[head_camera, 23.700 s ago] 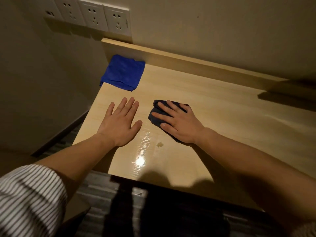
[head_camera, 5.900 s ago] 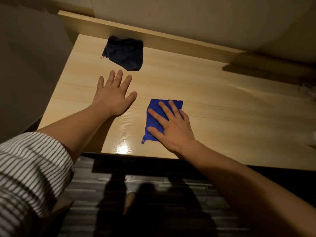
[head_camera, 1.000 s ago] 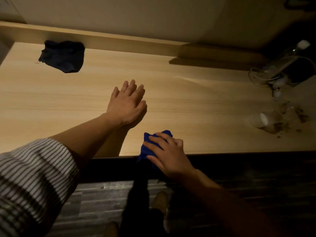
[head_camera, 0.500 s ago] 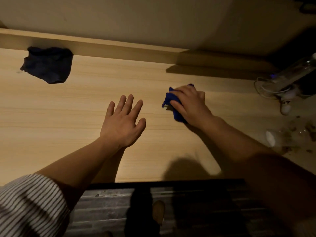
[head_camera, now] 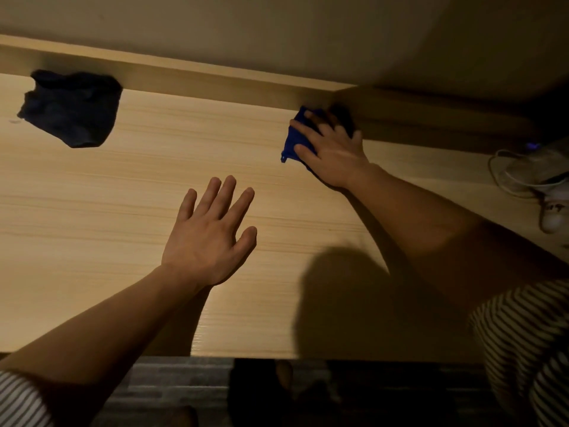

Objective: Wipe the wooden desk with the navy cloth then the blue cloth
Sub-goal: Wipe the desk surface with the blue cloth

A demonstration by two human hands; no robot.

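The blue cloth (head_camera: 295, 140) is bunched under my right hand (head_camera: 331, 151), which presses it onto the wooden desk (head_camera: 123, 195) close to the raised back ledge. Most of the cloth is hidden by the hand. My left hand (head_camera: 209, 235) lies flat on the middle of the desk, fingers spread, holding nothing. The navy cloth (head_camera: 72, 107) sits crumpled at the far left, against the back ledge, apart from both hands.
A raised wooden ledge (head_camera: 215, 81) runs along the back under the wall. At the right edge lie white cables and a small white object (head_camera: 532, 180). The desk's front edge (head_camera: 246, 354) drops to a dark floor.
My right hand has pushed the blue cloth from the front edge across the desk to the back ledge. My left hand has stayed flat on the desk.
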